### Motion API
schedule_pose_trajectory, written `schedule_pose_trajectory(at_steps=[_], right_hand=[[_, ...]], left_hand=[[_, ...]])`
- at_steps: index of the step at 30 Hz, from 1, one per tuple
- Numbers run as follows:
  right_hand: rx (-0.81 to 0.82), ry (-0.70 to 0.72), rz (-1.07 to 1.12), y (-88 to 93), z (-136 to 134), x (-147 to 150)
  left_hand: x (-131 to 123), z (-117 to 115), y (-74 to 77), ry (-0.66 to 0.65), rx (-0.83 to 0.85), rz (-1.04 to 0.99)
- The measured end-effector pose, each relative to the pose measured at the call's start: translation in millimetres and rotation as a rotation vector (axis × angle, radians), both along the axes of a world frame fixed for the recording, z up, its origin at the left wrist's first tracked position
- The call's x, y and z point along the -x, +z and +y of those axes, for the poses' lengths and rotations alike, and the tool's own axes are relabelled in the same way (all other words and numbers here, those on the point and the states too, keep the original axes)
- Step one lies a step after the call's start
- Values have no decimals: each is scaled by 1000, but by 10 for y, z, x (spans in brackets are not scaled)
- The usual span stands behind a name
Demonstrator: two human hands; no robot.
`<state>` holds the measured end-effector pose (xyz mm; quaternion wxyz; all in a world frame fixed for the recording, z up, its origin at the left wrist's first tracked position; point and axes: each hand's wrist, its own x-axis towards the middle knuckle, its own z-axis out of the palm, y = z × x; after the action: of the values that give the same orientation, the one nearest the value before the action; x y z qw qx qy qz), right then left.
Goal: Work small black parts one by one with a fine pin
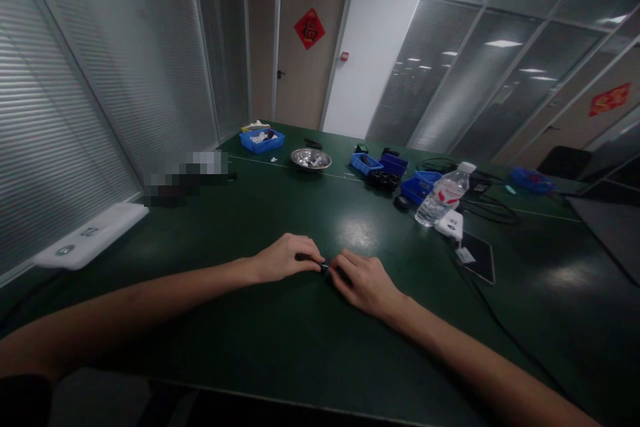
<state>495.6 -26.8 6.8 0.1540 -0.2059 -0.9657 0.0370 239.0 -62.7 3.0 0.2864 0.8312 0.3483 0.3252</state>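
Note:
Just above the green table (240,340), my left hand (287,259) and my right hand (364,280) meet fingertip to fingertip. Between them is a small slim piece (325,267), dark with a pale shiny part; its kind is too small to make out. The thumb and forefinger of my left hand pinch it at one end. My right hand's fingers close on its other end and hide part of it.
Beyond my hands stand a metal bowl (311,159) with small pieces, a blue tray (262,141) and several blue boxes. To the right are a water bottle (447,195), a dark tablet (477,257) and cables. A long white device (93,235) lies at the left.

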Motion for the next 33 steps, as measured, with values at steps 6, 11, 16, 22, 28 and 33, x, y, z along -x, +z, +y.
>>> schedule_pose_trajectory(at_steps=[6, 11, 16, 22, 28, 33], right_hand=[[-41, -45, 19, -35, 25, -6], [-65, -104, 25, -38, 51, -21], [-108, -127, 6, -38, 95, -43], [-146, -99, -26, -30, 106, -59], [-160, -67, -107, 22, 95, -38], [-120, -38, -213, 220, 113, -109]], left_hand=[[-7, -7, 27, -35, 38, 7], [15, 60, -58, -13, 100, -6], [32, 122, -116, -42, 140, -6], [25, 90, -65, -42, 114, 10], [-15, 40, -51, 6, 44, 57], [-33, -15, -33, 57, -5, 128]])
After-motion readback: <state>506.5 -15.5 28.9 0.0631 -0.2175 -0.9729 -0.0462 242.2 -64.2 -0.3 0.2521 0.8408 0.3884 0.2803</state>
